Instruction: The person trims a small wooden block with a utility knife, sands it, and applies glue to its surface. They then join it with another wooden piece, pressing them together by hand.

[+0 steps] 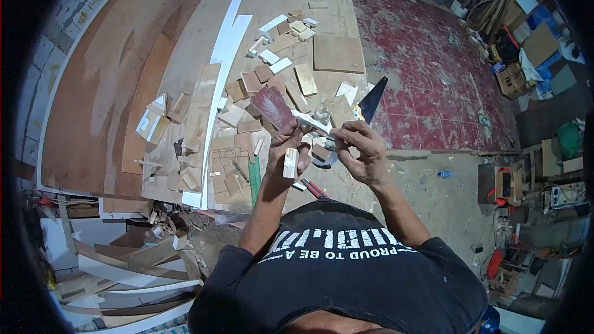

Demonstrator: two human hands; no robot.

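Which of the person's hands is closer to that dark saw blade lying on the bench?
The right hand, just below and left of the saw blade. The left hand is farther left, holding a small wood block.

Black short-sleeved T-shirt (346, 278) with white printed lettering, bare forearms.

I see a pale wood block (290, 163) in my left hand (288, 146), a white strip (313, 124) above it, red floor (433, 80) beyond.
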